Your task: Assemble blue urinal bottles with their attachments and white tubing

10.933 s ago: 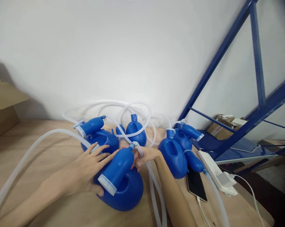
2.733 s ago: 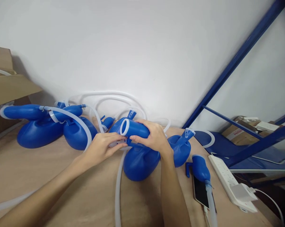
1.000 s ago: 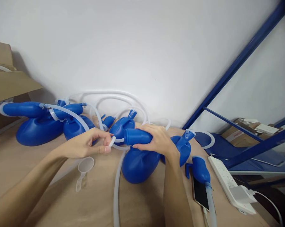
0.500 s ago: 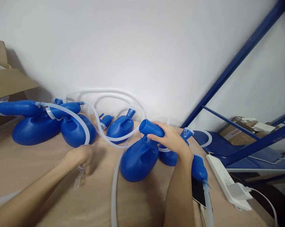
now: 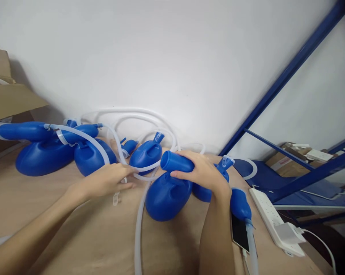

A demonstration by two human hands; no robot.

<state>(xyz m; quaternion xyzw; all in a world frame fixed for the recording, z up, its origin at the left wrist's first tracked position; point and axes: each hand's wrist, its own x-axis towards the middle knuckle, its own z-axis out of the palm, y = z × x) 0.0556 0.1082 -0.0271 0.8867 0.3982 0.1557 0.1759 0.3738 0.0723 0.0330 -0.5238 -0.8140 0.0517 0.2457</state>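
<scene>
My right hand is wrapped round a blue cylindrical cup, its open end facing left. The cup is held just above a blue urinal bottle; whether they touch is hidden. My left hand pinches a translucent cap, its loop strap hanging below the fingers. Most of the cap is covered by the hand. A white hose runs down the table between my hands. Behind my left hand stands another blue bottle with its own cup and hose.
More blue bottles line the wall, with coiled hoses behind. On the right lie a loose blue cup, a phone and a power strip. A cardboard box stands left, a blue metal rack right.
My left hand has moved right and slightly up with the cap, towards the bottle. My right hand has shifted the blue cup a little left and down, turning it more level.
</scene>
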